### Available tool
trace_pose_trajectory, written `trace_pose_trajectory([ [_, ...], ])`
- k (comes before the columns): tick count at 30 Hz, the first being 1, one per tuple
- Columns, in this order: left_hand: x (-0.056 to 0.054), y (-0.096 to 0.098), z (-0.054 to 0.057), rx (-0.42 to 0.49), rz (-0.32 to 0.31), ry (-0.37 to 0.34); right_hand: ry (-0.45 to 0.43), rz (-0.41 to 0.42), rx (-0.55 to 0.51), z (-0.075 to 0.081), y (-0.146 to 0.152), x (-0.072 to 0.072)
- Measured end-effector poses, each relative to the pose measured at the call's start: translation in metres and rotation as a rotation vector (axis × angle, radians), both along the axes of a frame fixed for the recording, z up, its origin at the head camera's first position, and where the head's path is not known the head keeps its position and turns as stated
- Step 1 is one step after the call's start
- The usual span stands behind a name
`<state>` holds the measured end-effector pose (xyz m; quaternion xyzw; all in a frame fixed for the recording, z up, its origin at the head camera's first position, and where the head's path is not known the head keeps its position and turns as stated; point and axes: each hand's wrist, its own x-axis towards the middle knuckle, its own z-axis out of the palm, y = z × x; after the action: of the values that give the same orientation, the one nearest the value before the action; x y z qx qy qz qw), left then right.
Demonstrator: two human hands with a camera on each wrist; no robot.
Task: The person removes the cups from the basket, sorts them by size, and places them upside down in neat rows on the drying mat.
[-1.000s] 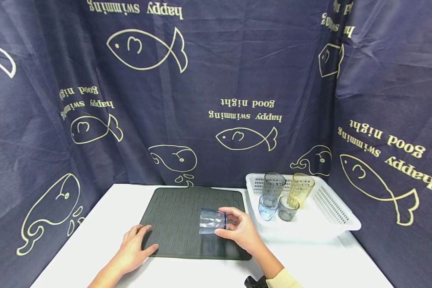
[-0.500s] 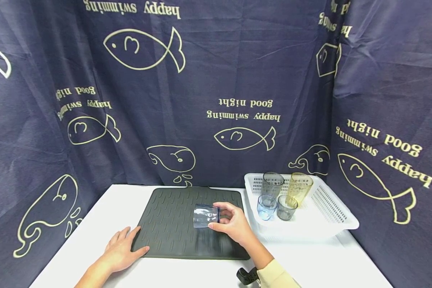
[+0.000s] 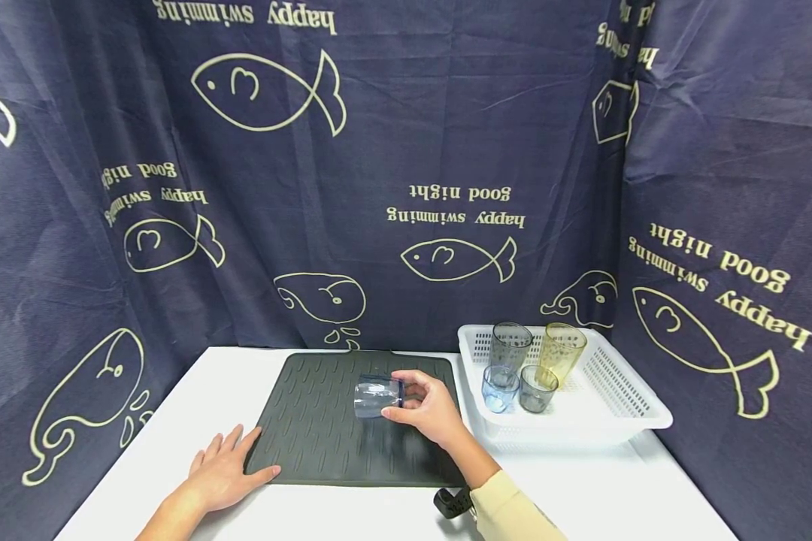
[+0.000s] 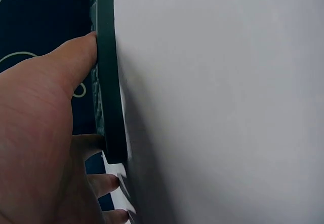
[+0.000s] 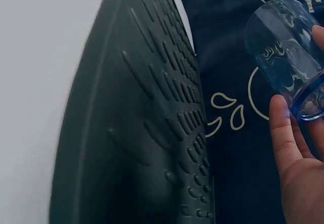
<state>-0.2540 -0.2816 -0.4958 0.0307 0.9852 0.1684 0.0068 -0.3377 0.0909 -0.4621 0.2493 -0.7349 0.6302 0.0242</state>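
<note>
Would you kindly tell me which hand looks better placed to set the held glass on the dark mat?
Probably the right hand: it grips the glass by its blue-edged end, above the dark mat. The left hand holds no glass and rests at the mat's near left corner.

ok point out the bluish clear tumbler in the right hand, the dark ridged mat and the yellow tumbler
Bluish clear tumbler (image 3: pixel 375 397), head view: side wall.
Dark ridged mat (image 3: pixel 334 445), head view: bare ridged top.
Yellow tumbler (image 3: pixel 562 356), head view: side wall.

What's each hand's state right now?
Left hand: open, touching the dark-grey rectangular ribbed mat.
Right hand: closed, holding the clear blue-tinted cylindrical tumbler.
</note>
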Motion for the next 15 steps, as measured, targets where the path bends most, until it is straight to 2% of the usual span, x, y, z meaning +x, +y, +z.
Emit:
trace_pose_trajectory([
  [5, 0.0, 0.0, 0.0, -0.003, 0.015, -0.032, 0.013, -0.039, 0.054, 0.005, -0.008, -0.005],
  [15, 0.0, 0.0, 0.001, -0.014, 0.011, -0.038, 0.055, -0.073, 0.095, 0.005, -0.022, -0.021],
])
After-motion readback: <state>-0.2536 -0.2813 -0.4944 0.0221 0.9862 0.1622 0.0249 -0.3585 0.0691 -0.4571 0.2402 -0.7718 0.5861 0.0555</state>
